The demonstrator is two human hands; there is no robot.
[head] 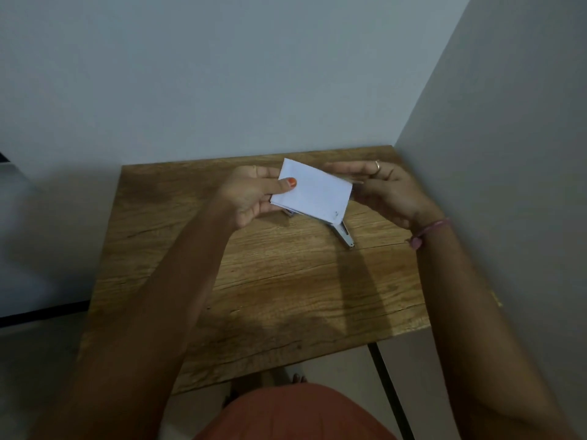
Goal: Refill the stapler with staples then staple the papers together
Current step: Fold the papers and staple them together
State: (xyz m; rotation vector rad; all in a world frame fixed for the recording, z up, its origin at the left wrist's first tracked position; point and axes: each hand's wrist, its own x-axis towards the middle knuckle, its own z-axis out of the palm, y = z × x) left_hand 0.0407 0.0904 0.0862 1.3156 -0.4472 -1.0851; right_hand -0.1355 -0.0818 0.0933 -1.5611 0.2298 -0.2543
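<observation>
Left hand [251, 198]: thumb on top, fingers beneath, pinching the left edge of a small stack of white papers [313, 193], held above the table.
Right hand [384, 188]: fingers spread and extended, alongside the right edge of the stack; contact with the paper cannot be told.
Papers: layered edges show at the lower left; a faint mark sits near the lower right corner, possibly a staple, too small to confirm.
Stapler [345, 234]: metal, lying on the wooden table [286, 296] toward the far right corner, mostly hidden under the stack; open or closed cannot be told.
Step, as judged: squaring or checking the sheets around the stapling stage.
Next move calls for: even edges, one corner fed into the stapler's mouth, firm downward press.
Count: one stack, sheet number unreadable; one stapler; loose staples, none visible.
</observation>
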